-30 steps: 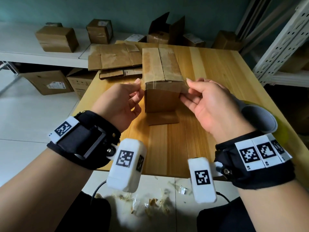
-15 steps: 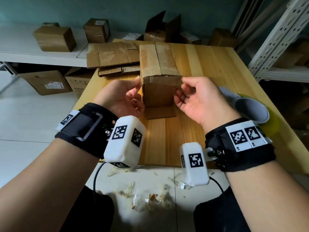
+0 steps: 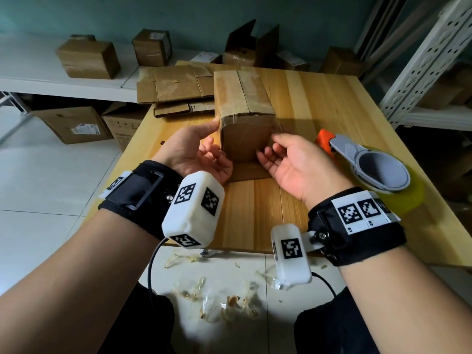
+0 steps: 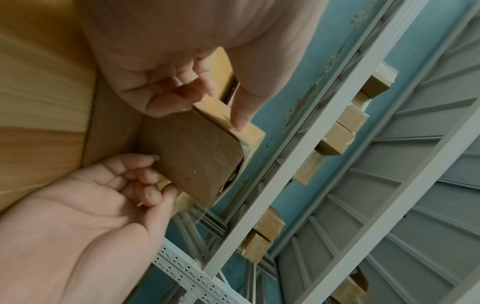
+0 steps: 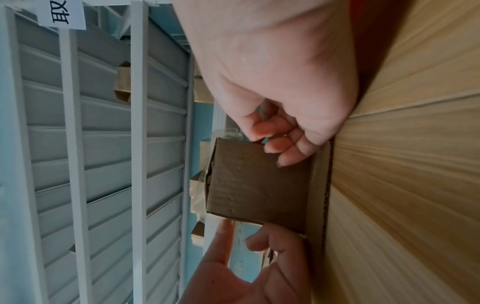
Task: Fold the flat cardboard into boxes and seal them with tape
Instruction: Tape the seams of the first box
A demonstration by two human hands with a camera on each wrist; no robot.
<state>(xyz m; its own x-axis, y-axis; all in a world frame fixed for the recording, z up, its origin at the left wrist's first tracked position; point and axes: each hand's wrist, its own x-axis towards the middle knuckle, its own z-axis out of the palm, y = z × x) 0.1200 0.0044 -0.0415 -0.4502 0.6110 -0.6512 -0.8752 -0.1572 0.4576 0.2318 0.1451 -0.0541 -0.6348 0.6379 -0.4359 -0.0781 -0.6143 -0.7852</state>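
Tape is being pressed down over the near top edge of the box, which stands on the table. The left hand and right hand are kept apart at its two sides, fingers loosely bent, probably to smooth the ends flat.

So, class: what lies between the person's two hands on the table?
The cardboard box: its near end stands between the left hand and the right hand, which touch its taped side edges. The head view shows this best.
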